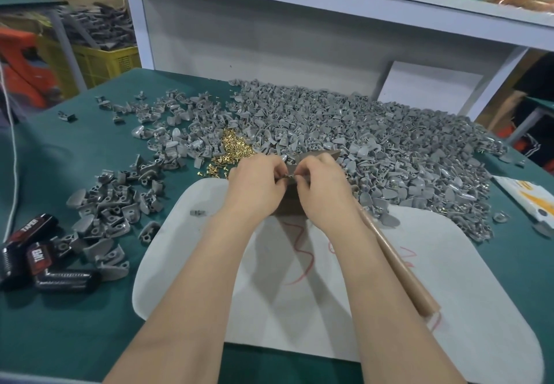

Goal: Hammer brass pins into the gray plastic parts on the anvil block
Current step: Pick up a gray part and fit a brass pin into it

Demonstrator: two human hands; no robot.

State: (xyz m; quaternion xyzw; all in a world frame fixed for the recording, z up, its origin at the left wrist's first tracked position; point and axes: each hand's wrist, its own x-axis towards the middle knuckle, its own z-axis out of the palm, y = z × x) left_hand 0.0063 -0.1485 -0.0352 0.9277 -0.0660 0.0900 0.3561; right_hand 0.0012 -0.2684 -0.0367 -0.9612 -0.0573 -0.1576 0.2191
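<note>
Looking down, we found both of our hands meeting over the far edge of the white pad (449, 278), fingertips close together. Our left hand (254, 186) and our right hand (322, 192) each had curled fingers pinching the same small piece (289, 176) between them (too small for us to tell whether it was a gray part, a pin, or both). Under the hands, at the pad's far edge, sat a brown block (289, 207), mostly hidden by them. A wooden handle (401, 267) lay on the pad, running from beneath our right wrist toward the pad's near right side; its head we could not see. The brass pins (232, 147) lay in a loose pile just beyond the pad's far left corner, touching the big heap of gray plastic parts (374, 150) that spread beyond the pad and spilled onto its far right edge. A smaller scatter of gray parts (111, 210) lay left of the pad, one lone part (198, 212) rested on the pad near its left edge, and red scribbles (302, 252) marked the pad between our forearms. Farther left of the pad, black cases (39, 252) lettered TAPER sat on the green tabletop (75, 323).
</note>
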